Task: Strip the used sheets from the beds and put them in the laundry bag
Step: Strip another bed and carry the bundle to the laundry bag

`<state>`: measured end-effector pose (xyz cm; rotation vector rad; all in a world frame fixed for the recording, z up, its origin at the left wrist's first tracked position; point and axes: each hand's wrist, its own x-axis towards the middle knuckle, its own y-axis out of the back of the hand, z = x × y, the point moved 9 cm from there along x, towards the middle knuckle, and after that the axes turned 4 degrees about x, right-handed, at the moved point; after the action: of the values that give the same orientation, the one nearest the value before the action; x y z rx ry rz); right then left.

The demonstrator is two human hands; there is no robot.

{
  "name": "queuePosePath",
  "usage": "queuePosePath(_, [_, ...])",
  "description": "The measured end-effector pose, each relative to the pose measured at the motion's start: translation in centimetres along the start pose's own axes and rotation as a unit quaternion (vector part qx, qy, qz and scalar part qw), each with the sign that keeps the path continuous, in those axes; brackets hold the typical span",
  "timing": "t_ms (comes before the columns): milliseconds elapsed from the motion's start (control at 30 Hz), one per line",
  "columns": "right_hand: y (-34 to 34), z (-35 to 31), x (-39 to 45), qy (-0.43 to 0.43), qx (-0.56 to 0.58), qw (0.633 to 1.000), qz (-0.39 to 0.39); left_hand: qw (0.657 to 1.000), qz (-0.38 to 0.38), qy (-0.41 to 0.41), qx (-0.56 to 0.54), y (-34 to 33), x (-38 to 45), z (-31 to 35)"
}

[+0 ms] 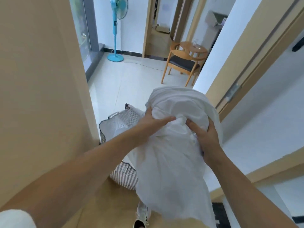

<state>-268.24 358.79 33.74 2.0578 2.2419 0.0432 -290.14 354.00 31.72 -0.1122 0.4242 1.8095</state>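
Note:
A bundled white sheet (174, 155) hangs in front of me, bunched at the top and trailing down past my feet. My left hand (152, 123) grips the bundle's upper left side, thumb lying across the cloth. My right hand (206, 139) grips its right side with fingers curled into the folds. Below and left of the bundle stands the laundry bag (118, 122), patterned in grey and white checks and stripes, its mouth open. The sheet covers the bag's right part.
A tan wooden panel (41, 96) rises close on my left. A door frame (246, 76) and white wall stand on the right. Ahead on the pale tiled floor (125, 79) are a turquoise standing fan (116, 30), a wooden chair (182, 63) and a small round table (194, 46).

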Motion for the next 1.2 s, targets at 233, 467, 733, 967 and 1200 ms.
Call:
queuePosePath(233, [-11.3, -5.6, 18.0, 0.050, 0.052, 0.993, -0.090, 0.990, 0.129, -0.013, 0.050, 10.0, 13.4, 8.9])
queuePosePath(467, [-19.1, -2.9, 28.0, 0.036, 0.082, 0.990, -0.112, 0.971, 0.198, -0.016, 0.131, 15.5, 22.8, 9.5])
queuePosePath(733, [-21.8, 18.3, 29.1, -0.155, 0.026, 0.985, -0.071, 0.977, 0.055, 0.156, 0.135, 12.2, 32.5, -11.0])
queuePosePath(967, [-22.0, 37.3, 24.5, -0.319, -0.098, 0.938, -0.097, 0.939, -0.055, 0.312, 0.132, 7.0, 33.5, -32.0])
queuePosePath(1200, [-21.9, 46.0, 21.1, -0.451, -0.256, 0.835, -0.186, 0.872, -0.162, 0.300, 0.352, 6.7, 33.7, -39.8])
